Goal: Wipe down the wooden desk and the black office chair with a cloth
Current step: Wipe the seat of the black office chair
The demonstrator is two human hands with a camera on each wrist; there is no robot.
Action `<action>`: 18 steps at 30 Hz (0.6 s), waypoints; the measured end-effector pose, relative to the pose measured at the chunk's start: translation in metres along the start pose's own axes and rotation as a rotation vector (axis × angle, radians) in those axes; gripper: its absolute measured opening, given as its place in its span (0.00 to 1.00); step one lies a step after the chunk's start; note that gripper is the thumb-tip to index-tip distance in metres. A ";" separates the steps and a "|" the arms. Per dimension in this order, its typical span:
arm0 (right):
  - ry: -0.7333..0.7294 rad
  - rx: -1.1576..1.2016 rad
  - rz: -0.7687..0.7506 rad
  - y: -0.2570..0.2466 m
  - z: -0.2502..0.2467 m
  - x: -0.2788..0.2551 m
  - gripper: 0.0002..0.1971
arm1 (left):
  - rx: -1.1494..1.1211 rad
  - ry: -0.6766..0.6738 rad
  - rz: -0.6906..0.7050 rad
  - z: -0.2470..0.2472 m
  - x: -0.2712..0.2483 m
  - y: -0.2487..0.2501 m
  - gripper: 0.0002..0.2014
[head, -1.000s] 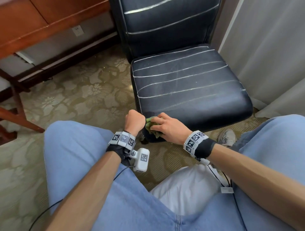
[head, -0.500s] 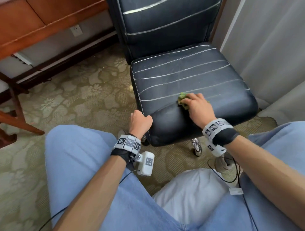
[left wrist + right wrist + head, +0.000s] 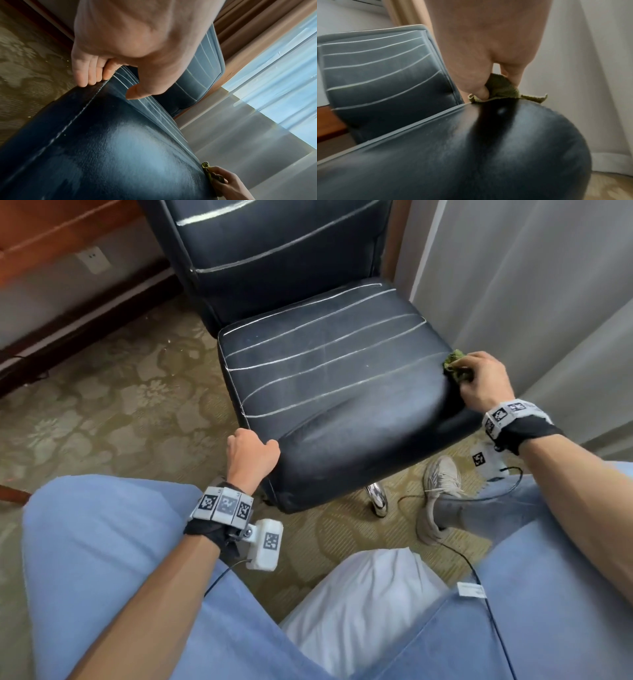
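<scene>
The black office chair is being wiped at its seat's right edge with the green cloth bunched in the right hand, while the front left corner is gripped by the left hand (backrest and wooden desk judged possibly still undone).

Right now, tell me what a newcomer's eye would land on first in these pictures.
The black chair fills the middle of the head view, its seat crossed by pale stitched lines. At the seat's right edge the right hand presses a crumpled green cloth against the leather, while the left hand grips the seat's front left corner. Pale curtains hang just beyond the chair on the right.
</scene>
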State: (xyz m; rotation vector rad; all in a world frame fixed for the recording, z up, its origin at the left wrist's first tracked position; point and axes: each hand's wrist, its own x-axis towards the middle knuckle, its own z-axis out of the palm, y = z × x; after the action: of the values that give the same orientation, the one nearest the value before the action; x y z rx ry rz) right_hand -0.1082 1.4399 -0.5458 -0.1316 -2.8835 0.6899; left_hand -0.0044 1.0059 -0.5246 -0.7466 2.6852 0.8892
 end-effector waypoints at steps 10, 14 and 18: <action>-0.248 -0.010 -0.631 -0.112 0.048 -0.040 0.17 | 0.030 0.045 -0.012 0.002 0.007 0.003 0.18; -0.314 0.030 -0.915 -0.176 0.083 -0.091 0.15 | -0.045 0.058 0.020 -0.005 0.006 -0.004 0.08; -0.397 0.017 -1.018 -0.213 0.108 -0.108 0.17 | -0.316 0.021 0.005 -0.011 0.024 -0.030 0.13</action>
State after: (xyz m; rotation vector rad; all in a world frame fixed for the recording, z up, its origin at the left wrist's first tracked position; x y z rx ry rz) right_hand -0.0327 1.1899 -0.5591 1.4900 -2.7041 0.5385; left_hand -0.0091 0.9690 -0.5387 -0.8138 2.5948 1.3341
